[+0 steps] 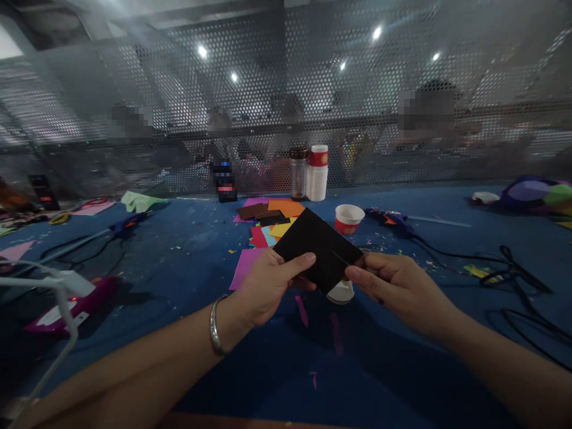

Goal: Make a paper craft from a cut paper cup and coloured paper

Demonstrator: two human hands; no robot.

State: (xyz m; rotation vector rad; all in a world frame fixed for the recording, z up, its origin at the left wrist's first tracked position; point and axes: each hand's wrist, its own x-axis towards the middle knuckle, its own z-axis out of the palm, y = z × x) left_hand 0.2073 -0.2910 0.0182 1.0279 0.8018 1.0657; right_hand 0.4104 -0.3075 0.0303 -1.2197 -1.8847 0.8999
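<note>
A black sheet (319,241) is a little to the right of the middle of the frame, tilted above the blue table (187,280) and standing on its corner like a diamond. The left hand (268,286) is closed upon its left corner: the thumb lies flat on the upper face and points to the right, while the other fingers pass beneath, and the sheet is between them. The right hand (397,286) is at the opposite corner, its thumb and index finger nearly together, with the edge of the sheet pinched between them; its remaining fingers are curled, and I cannot tell whether they hold something more. A thin line runs on the sheet towards the right thumb; whether it is a slit or a fold, I cannot tell. The top corner of the sheet is free of the fingers and points to the upper part of the frame. Under its lower edge, a pale round object (341,293) is partly hidden. Behind the sheet, towards the upper middle, coloured papers (286,208) lie in a loose pile, and a single red and white cup (348,220) stands to their right. A silver bracelet (215,328) is around the left wrist.
</note>
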